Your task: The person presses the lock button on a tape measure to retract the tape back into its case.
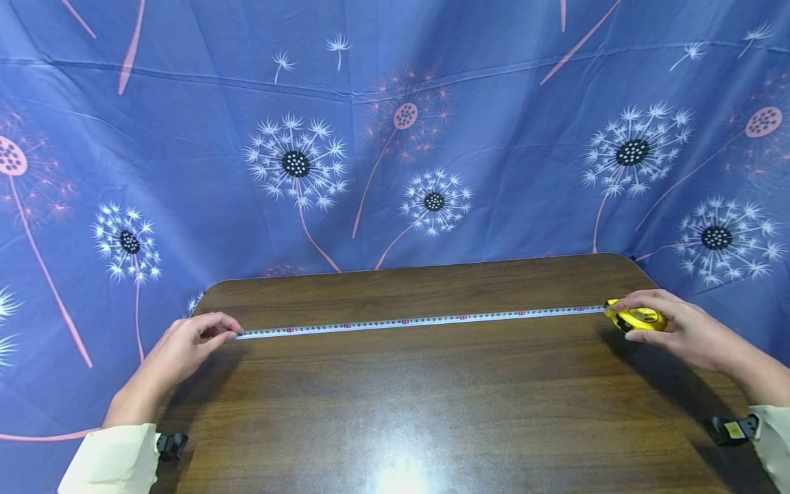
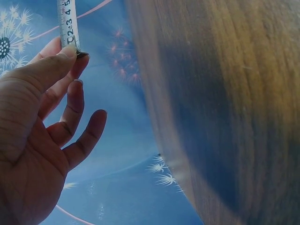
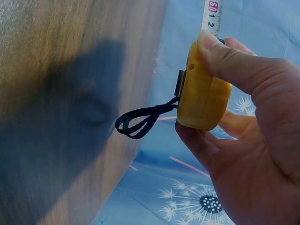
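A yellow tape measure (image 1: 642,318) with black markings is gripped in my right hand (image 1: 685,329) at the table's right side. Its white blade (image 1: 404,322) stretches straight leftward above the table to my left hand (image 1: 188,343). In the left wrist view, thumb and index finger pinch the blade's hooked end (image 2: 82,55), while the other fingers curl loosely. The right wrist view shows the yellow case (image 3: 204,91) held between thumb and fingers, a black wrist strap (image 3: 145,117) hanging from it. The red 60 mark shows on the blade just outside the case.
Below the blade lies a brown wood-grain table (image 1: 345,405) with rounded far corners. A blue cloth (image 1: 506,185) with dandelion prints hangs behind and beside it. Dark straps with small devices (image 1: 171,446) sit at both wrists, by the pale sleeves (image 1: 114,460).
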The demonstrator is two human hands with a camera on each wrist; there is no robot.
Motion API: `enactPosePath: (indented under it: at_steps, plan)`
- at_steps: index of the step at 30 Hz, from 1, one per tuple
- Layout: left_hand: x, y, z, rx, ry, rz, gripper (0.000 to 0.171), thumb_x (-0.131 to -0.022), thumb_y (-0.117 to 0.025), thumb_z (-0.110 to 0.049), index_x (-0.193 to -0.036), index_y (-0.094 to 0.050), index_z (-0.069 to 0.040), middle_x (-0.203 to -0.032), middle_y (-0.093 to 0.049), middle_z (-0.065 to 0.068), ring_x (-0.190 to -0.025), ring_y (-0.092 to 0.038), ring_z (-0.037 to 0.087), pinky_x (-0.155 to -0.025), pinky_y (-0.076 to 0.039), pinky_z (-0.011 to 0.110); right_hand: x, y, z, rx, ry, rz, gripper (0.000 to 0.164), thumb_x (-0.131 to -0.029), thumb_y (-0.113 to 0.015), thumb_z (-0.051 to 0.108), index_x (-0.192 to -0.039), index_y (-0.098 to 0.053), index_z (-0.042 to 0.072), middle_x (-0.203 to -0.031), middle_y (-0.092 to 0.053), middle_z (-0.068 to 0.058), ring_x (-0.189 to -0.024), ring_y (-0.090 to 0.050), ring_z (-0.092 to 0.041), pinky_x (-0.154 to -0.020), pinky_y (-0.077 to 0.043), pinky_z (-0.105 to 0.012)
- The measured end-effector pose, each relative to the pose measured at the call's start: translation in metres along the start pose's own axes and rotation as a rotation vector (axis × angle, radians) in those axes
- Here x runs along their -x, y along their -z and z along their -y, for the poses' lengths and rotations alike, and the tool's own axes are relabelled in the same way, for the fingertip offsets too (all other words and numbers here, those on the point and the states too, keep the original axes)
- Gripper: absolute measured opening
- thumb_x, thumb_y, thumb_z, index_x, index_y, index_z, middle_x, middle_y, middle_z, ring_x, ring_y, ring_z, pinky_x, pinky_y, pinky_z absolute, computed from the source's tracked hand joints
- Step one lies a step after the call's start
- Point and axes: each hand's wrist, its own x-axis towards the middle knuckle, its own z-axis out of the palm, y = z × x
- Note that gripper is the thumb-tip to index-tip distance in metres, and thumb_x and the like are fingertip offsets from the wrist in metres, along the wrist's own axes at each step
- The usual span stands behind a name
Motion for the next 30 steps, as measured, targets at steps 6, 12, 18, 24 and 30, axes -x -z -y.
enactPosePath:
  at_steps: [6,12,18,24,30]
  plan:
    - [0.0006,-0.0009,0.0004,0.001,-0.011,-0.009,0.022,-0.090,-0.080,-0.005,-0.097,-0.075,-0.025,-0.091,-0.074,-0.010,-0.080,-0.064,0.004,-0.067,-0.052,0.026,-0.0005,0.0021,0.0029,0.012,-0.059,0.040,0.070,-0.072,-0.090,-0.004,-0.135,-0.064,0.014,-0.123,-0.057,0.009,-0.101,-0.049,0.003,-0.077,-0.038,-0.012]
    - [0.0006,-0.0014,0.0005,-0.003,-0.011,-0.011,0.022,-0.089,-0.080,-0.004,-0.097,-0.075,-0.024,-0.091,-0.073,-0.011,-0.080,-0.064,0.004,-0.067,-0.053,0.028,-0.0001,0.0028,0.0005,0.038,-0.079,0.061,0.074,-0.075,-0.091,0.003,-0.142,-0.060,0.015,-0.128,-0.053,0.010,-0.105,-0.046,0.005,-0.078,-0.036,-0.010]
    - [0.0004,-0.0015,0.0005,0.001,-0.009,-0.010,0.022,-0.090,-0.079,-0.004,-0.097,-0.075,-0.024,-0.091,-0.073,-0.010,-0.080,-0.065,0.004,-0.067,-0.053,0.025,0.0005,0.0038,0.0009,0.041,-0.109,0.075,0.075,-0.076,-0.091,0.005,-0.143,-0.060,0.016,-0.124,-0.057,-0.005,-0.099,-0.046,0.005,-0.074,-0.037,-0.013]
    - [0.0007,-0.0013,0.0002,-0.005,-0.016,-0.017,0.022,-0.089,-0.080,-0.004,-0.097,-0.075,-0.024,-0.091,-0.074,-0.010,-0.080,-0.064,0.004,-0.067,-0.053,0.025,0.0003,0.0051,0.0019,0.047,-0.104,0.092,0.069,-0.077,-0.090,0.005,-0.140,-0.063,0.016,-0.125,-0.057,-0.006,-0.105,-0.044,0.006,-0.073,-0.038,-0.013]
    - [0.0007,-0.0010,-0.0005,-0.009,-0.012,-0.023,0.022,-0.089,-0.079,-0.003,-0.096,-0.075,-0.023,-0.091,-0.073,-0.009,-0.079,-0.064,0.004,-0.067,-0.052,0.024,0.0006,0.0062,0.0025,0.056,-0.110,0.096,0.066,-0.078,-0.090,0.005,-0.137,-0.065,0.015,-0.124,-0.057,-0.007,-0.105,-0.042,0.008,-0.071,-0.041,-0.016]
